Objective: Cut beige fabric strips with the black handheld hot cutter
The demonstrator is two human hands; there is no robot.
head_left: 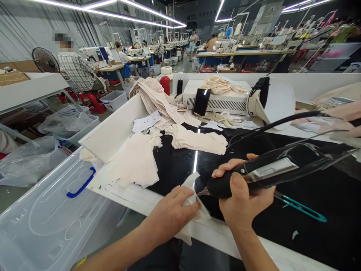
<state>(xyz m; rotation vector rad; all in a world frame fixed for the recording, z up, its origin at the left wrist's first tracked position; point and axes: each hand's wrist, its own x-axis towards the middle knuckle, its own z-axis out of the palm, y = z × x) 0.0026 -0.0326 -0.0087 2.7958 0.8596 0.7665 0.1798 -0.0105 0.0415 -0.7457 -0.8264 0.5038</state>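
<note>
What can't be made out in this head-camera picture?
All in the head view:
Cream fabric piece: partly hidden by the left hand.
Black handheld tool: grip partly covered by the right hand.
Printed slip: writing too small to read.
Clear storage box: cut off by left and bottom edges.

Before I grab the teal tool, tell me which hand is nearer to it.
Right. The right hand, holding the black tool, is just left of the teal tool; the left hand, on the cream fabric, is farther left.

Rows of sewing machines (91, 54), a red thread cone (165, 85) and cut cloth pieces (137, 158) on the desk (270, 233) show a sewing workshop.
</note>
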